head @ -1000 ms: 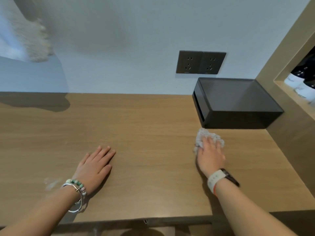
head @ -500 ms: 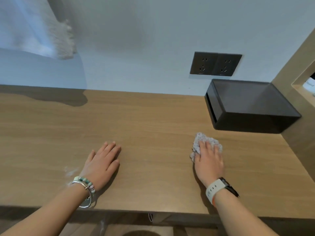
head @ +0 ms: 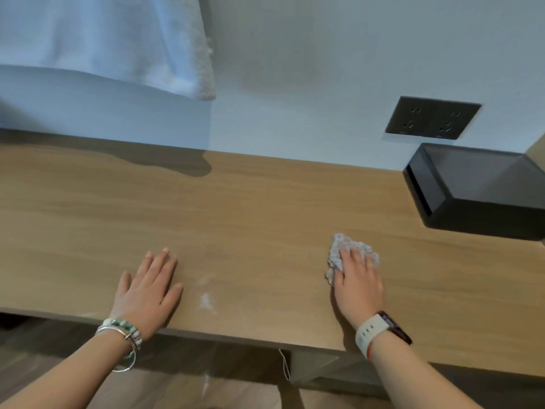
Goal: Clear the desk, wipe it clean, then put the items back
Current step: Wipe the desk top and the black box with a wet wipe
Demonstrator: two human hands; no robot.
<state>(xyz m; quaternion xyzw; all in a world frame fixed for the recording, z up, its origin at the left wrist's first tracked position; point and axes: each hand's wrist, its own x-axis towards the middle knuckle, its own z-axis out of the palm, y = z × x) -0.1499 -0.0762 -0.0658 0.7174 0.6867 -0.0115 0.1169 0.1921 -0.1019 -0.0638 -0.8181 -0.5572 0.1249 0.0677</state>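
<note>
A long wooden desk (head: 265, 208) runs along a pale wall. My right hand (head: 358, 286) lies flat with straight fingers on a crumpled grey-white cloth (head: 339, 255), pressing it to the desk right of centre. My left hand (head: 147, 293) rests palm down, fingers spread, near the front edge at the left. Between the hands a faint white smear (head: 206, 299) marks the wood. A black open tray (head: 477, 187) sits at the far right against the wall, and I see nothing inside it.
A dark double wall socket (head: 432, 118) is above the tray. A white towel (head: 118, 39) hangs at the upper left and casts a shadow on the desk. Below the desk's front edge the floor shows.
The view has swung left, so the tray now sits at the frame's right edge. My right hand and the cloth have slid left, away from the tray. My left hand stays flat on the desk.
</note>
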